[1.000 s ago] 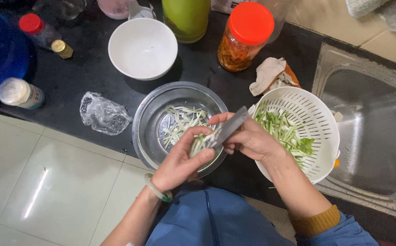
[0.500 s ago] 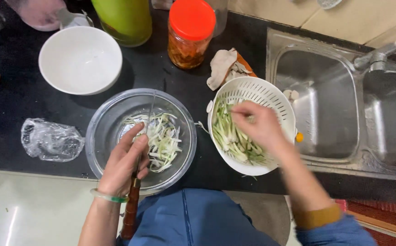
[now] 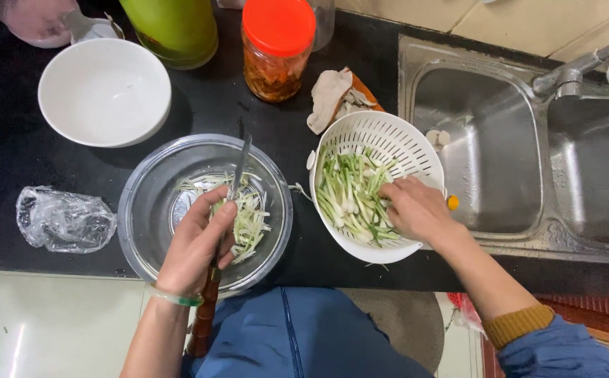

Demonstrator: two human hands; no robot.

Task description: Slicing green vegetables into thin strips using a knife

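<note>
Head view, left hand: the left hand (image 3: 196,245) is gripping a wooden-handled kitchen knife (image 3: 222,231), fingers clenched round the handle, with the blade pointing away from the person.
Head view, knife: its narrow blade is reaching over the shredded pale green vegetable strips (image 3: 247,213); the handle is running back under the palm toward the wrist, which is wearing a thin green bangle (image 3: 173,298).
Head view, under the left hand: a round clear glass bowl (image 3: 143,210) is sitting on the black countertop (image 3: 10,161) and holding the shredded strips just beyond the fingertips.
Head view, right hand: the right hand (image 3: 416,208) is reaching into a white plastic colander (image 3: 395,140), fingers curling onto the whole green-and-white stalks (image 3: 346,199); whether it is actually pinching one is hard to tell, since the fingertips are hidden among them.
Head view, beside the right hand: a steel double sink (image 3: 486,161) is lying just to its outer side, touching the colander's rim.
Head view, beyond the left hand: an empty white ceramic bowl (image 3: 104,91) is standing farther away, and a crumpled clear plastic bag (image 3: 63,220) is lying to the hand's outer side.
Head view, beyond both hands: a glass jar with an orange lid (image 3: 276,45) is standing between them, farther back.
</note>
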